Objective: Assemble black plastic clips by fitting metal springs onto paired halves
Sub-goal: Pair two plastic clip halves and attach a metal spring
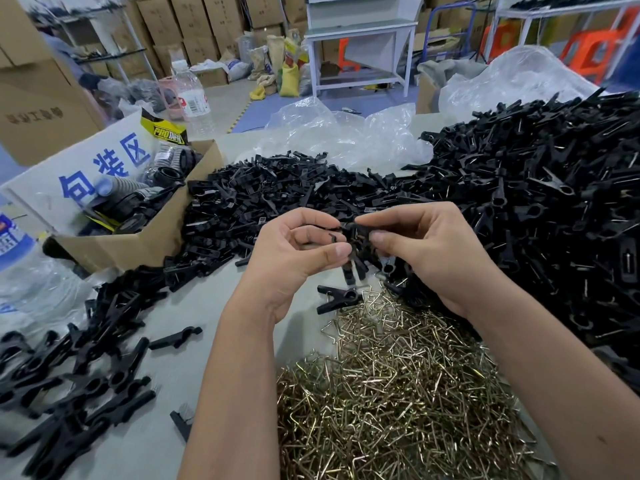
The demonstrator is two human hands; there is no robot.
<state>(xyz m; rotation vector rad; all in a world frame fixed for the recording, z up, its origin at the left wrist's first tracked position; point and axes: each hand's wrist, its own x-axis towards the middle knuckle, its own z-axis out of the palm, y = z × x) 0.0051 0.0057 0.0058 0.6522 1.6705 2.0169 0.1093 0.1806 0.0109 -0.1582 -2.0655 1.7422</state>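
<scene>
Above the table's [194, 306] near middle, the left hand [294, 258] and right hand [426, 251] both pinch one black clip [356, 244], spring unseen. Finished clips [536, 188] heap at right; loose halves [270, 192] and springs [398, 393] remain plentiful.

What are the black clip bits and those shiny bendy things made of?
Black clip halves: probably plastic; they look matte, moulded and all alike. Springs: bent metal wire, likely steel; they glint silvery-gold. Both hands, left hand and right hand, pinch black pieces.
</scene>
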